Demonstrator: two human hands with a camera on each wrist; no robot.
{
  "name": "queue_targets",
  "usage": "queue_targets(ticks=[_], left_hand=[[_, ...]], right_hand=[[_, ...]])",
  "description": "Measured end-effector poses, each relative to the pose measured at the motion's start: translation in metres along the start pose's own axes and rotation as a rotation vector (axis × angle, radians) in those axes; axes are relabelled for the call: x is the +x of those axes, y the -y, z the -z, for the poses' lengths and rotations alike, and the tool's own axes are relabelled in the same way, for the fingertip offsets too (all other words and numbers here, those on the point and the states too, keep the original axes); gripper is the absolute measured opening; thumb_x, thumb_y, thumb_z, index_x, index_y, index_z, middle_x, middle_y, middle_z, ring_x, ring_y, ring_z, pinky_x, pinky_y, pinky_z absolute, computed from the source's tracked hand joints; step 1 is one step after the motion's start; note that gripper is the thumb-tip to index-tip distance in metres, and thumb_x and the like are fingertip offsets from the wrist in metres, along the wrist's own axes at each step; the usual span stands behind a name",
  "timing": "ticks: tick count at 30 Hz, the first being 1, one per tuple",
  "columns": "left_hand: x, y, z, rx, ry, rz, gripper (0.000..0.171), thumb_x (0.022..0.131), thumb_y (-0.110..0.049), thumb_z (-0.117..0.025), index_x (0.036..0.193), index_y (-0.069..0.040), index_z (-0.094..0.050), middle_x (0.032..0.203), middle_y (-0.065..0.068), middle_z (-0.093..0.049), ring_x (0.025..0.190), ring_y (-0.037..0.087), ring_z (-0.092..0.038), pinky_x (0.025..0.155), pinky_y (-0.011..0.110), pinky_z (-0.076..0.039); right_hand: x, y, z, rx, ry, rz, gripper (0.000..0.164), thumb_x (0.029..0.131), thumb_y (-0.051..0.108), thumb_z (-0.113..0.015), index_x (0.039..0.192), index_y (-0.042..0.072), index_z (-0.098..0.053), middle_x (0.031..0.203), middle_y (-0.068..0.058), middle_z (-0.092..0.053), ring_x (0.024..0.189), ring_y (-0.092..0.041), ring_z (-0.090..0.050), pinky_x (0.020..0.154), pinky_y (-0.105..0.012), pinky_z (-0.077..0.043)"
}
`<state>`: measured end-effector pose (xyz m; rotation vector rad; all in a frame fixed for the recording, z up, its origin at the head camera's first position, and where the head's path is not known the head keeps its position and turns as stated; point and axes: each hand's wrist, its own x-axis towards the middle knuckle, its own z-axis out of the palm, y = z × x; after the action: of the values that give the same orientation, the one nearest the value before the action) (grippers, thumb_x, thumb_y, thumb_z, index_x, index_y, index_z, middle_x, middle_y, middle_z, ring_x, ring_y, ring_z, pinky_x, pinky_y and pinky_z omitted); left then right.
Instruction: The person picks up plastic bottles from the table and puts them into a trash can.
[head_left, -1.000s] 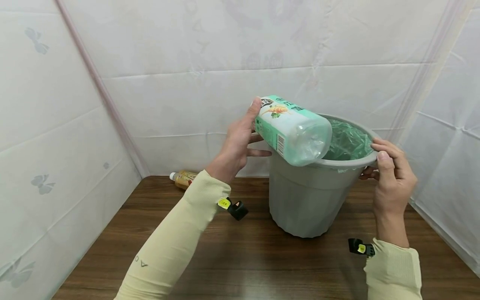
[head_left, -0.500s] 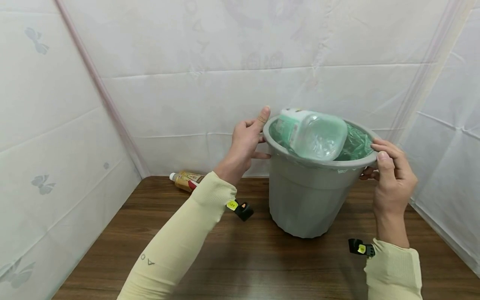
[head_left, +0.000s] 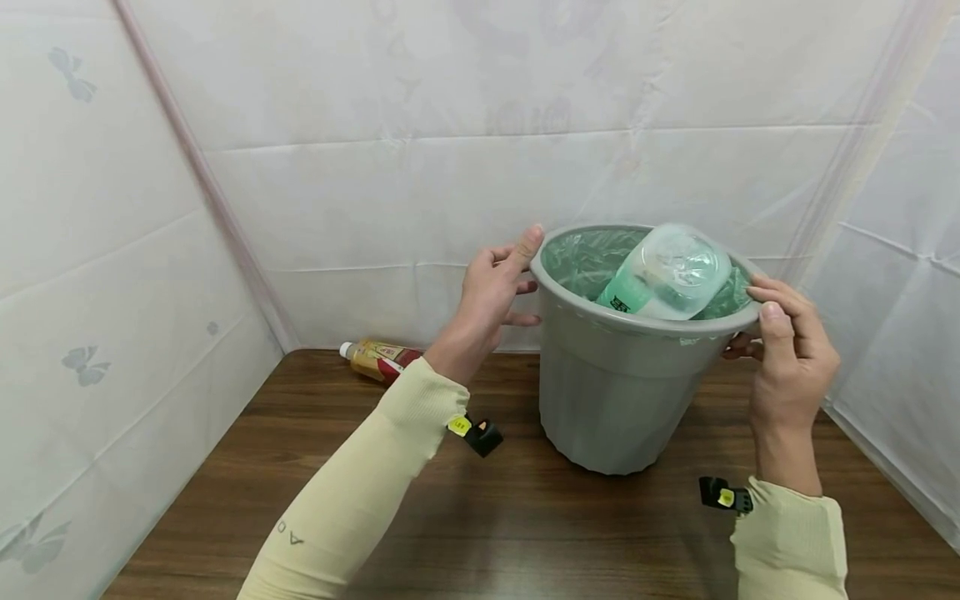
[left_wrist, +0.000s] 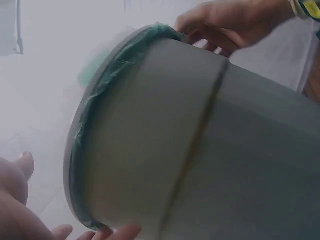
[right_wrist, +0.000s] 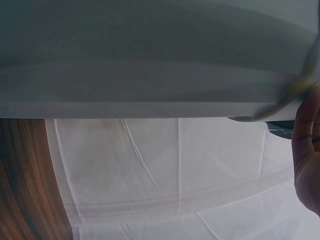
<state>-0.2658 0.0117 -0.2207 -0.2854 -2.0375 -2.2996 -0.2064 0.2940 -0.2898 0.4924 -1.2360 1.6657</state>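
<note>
A grey trash bin (head_left: 611, 400) with a green plastic liner (head_left: 581, 258) stands on the table, slightly tilted. Inside its mouth a large green-and-white plastic bottle (head_left: 675, 271) leans base up, its lower part hidden behind the rim. My left hand (head_left: 487, 292) is beside the bin's left rim, fingers spread and holding nothing; whether its fingertips touch the bin is unclear. At the right rim my right hand (head_left: 793, 358) grips the edge, thumb over the outside. The left wrist view shows the bin wall with the right hand (left_wrist: 235, 25) beyond it.
A smaller yellow-brown drink bottle (head_left: 378, 361) with a white cap lies on its side at the back of the wooden table (head_left: 480, 533), partly hidden by the left forearm. White sheeting (head_left: 420, 192) stands close behind and on both sides.
My left hand has let go of the large bottle, which dropped into the bin and tipped over to the right. The left hand moved slightly right; the right hand stayed on the rim.
</note>
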Motion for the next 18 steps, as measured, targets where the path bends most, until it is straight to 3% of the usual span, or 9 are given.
queue_targets(ticks=[3,7,10,15,18], left_hand=[[-0.004,0.0,-0.003,0.107,-0.05,-0.092,0.071,0.074,-0.067,-0.071,0.123,-0.017,-0.055,0.119,-0.001,-0.055,0.108,0.017,-0.055,0.08,0.038,-0.055],[-0.014,-0.007,-0.015,0.282,-0.079,-0.266,0.072,0.073,-0.069,-0.07,0.127,-0.025,-0.053,0.128,-0.009,-0.052,0.12,0.009,-0.046,0.095,0.035,-0.044],[-0.024,-0.017,-0.028,0.403,-0.012,-0.401,0.073,0.074,-0.067,-0.07,0.133,-0.027,-0.05,0.134,-0.014,-0.046,0.126,0.004,-0.039,0.101,0.036,-0.039],[-0.034,-0.029,-0.054,0.631,0.128,-0.674,0.079,0.075,-0.056,-0.077,0.139,-0.02,-0.047,0.137,-0.01,-0.047,0.125,0.0,-0.039,0.101,0.021,-0.035],[-0.037,-0.031,-0.069,0.746,0.192,-0.743,0.085,0.072,-0.056,-0.079,0.143,-0.023,-0.044,0.138,-0.004,-0.047,0.118,0.003,-0.044,0.091,0.017,-0.04]], right_hand=[[0.0,0.001,0.0,-0.001,0.001,0.003,0.028,0.093,0.002,-0.059,0.108,-0.022,-0.059,0.122,-0.029,-0.056,0.051,-0.018,-0.053,0.042,-0.022,-0.048],[0.0,0.002,0.0,-0.001,0.004,0.007,0.028,0.093,0.002,-0.059,0.108,-0.022,-0.059,0.123,-0.03,-0.056,0.051,-0.018,-0.053,0.042,-0.022,-0.048],[0.0,0.002,0.0,0.002,0.004,0.009,0.028,0.093,0.002,-0.058,0.108,-0.022,-0.059,0.123,-0.03,-0.055,0.051,-0.018,-0.053,0.042,-0.022,-0.048],[0.001,0.003,0.001,0.008,-0.001,0.011,0.028,0.093,0.002,-0.058,0.107,-0.022,-0.059,0.123,-0.03,-0.055,0.051,-0.018,-0.053,0.042,-0.022,-0.048],[0.001,0.003,0.002,0.008,-0.003,0.01,0.028,0.093,0.002,-0.059,0.108,-0.022,-0.059,0.123,-0.03,-0.055,0.051,-0.018,-0.053,0.042,-0.022,-0.048]])
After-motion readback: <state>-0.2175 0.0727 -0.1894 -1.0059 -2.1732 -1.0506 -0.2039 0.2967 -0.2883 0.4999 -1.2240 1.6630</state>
